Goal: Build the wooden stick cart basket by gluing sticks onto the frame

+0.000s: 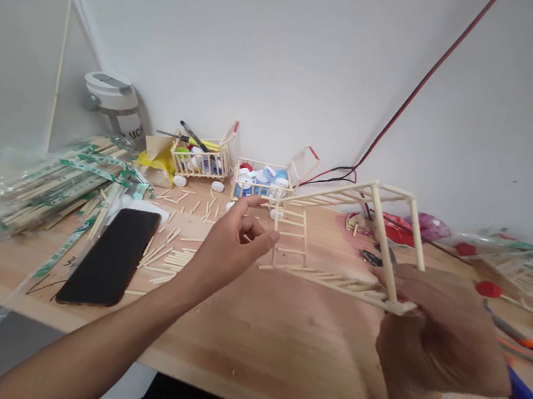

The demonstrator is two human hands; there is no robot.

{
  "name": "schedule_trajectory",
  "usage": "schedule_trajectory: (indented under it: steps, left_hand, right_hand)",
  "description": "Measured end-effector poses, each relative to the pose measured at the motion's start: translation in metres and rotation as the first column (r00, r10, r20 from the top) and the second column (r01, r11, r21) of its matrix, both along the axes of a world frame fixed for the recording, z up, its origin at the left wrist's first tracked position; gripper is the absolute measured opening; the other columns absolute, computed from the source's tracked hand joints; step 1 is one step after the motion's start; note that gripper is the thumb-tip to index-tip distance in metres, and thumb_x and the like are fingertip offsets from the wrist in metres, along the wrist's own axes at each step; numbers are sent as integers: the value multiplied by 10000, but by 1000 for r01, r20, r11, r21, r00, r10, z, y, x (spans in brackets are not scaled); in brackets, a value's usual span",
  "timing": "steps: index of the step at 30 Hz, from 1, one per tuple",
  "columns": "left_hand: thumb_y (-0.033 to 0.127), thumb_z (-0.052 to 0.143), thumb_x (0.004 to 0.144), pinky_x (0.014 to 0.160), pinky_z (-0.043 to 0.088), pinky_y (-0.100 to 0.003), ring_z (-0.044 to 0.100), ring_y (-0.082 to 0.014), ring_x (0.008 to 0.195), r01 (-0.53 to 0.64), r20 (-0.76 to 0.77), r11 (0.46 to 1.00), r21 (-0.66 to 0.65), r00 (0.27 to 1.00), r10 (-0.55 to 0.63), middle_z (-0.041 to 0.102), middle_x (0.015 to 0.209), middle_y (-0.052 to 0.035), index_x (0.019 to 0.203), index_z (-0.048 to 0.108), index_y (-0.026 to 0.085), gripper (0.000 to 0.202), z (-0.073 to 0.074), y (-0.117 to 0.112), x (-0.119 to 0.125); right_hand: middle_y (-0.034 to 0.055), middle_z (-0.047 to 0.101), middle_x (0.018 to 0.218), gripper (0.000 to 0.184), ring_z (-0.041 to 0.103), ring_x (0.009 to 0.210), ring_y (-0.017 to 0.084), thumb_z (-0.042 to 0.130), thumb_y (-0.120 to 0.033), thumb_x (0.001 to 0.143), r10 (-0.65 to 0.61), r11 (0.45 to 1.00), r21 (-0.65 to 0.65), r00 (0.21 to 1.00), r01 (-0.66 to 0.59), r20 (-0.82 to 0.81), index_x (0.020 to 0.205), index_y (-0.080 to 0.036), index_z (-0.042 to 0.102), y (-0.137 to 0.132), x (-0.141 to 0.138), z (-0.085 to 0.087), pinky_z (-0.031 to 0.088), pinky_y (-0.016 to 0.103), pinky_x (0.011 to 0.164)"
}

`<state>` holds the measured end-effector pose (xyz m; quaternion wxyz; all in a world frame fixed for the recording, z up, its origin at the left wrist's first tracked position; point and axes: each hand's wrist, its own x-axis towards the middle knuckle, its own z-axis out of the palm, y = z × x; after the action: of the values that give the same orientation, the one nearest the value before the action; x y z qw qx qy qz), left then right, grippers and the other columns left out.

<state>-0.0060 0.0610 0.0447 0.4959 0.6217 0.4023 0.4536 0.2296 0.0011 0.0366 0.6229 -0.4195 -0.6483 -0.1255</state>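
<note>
My right hand (447, 336) grips one end of a light wooden stick frame (384, 245), with the thumb and fingers closed at a lower corner. The frame is open and box-like, with rows of slats along its sides, and it is held above the table. At its far left end, a ladder-like panel (292, 234) shows; whether it is joined to the frame I cannot tell. My left hand (232, 241) is beside that end, thumb and index finger apart, the other fingers curled. I see nothing between its fingers.
Two small stick carts (201, 163) with bottle caps stand by the wall. Cut sticks (176, 259) and a black phone (110, 257) lie left, near bagged sticks (60, 187) and a lidded cup (117, 105). Pliers (527, 342) and red discs (489, 289) are right.
</note>
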Motion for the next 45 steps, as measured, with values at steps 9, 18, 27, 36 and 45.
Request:
schedule_trajectory:
  steps: [9, 18, 27, 36, 45]
  left_hand:
    - [334, 746, 762, 665, 476, -243, 577, -131, 774, 5, -22, 1000, 25, 1000, -5, 605, 917, -20, 1532, 180, 263, 958, -3, -2, 1]
    - [347, 680, 820, 689, 503, -245, 590, -136, 844, -58, 158, 998, 25, 986, 54, 583, 1126, -97, 1431, 387, 213, 691, -6, 11, -2]
    - [365, 588, 891, 677, 462, -236, 546, -106, 690, -145, 94, 983, 112, 986, 135, 681, 892, -36, 966, 725, 175, 246, 9, 9, -11]
    - [415, 664, 831, 660, 454, -242, 542, -99, 666, 52, 304, 998, 34, 951, -60, 685, 831, -44, 999, 734, 170, 304, -4, 16, -9]
    - [292, 742, 758, 587, 417, -211, 536, -82, 626, 35, 261, 999, 41, 964, -45, 714, 800, -31, 907, 751, 161, 199, -1, 11, -7]
  right_hand:
    - [18, 723, 849, 289, 673, 758, 201, 594, -89, 771, 26, 995, 93, 974, -48, 223, 960, -275, 710, -4, -10, 3, 537, 362, 670]
    - [22, 703, 779, 142, 670, 723, 208, 598, -218, 856, 47, 987, 146, 993, -62, 104, 934, -248, 714, 2, -15, -1, 529, 389, 673]
    - [-4, 629, 679, 186, 588, 655, 119, 618, -324, 889, -48, 982, -186, 925, -25, -376, 780, -189, 685, 12, -26, 0, 489, 271, 651]
    - [-34, 666, 775, 269, 594, 636, 48, 825, -355, 670, 83, 767, -168, 356, -619, -931, 799, -177, 672, 48, -10, -23, 522, 142, 590]
    - [-18, 666, 670, 322, 593, 537, 60, 871, -262, 565, -7, 693, -198, 268, -694, -963, 780, -155, 657, 54, -17, -34, 523, 118, 487]
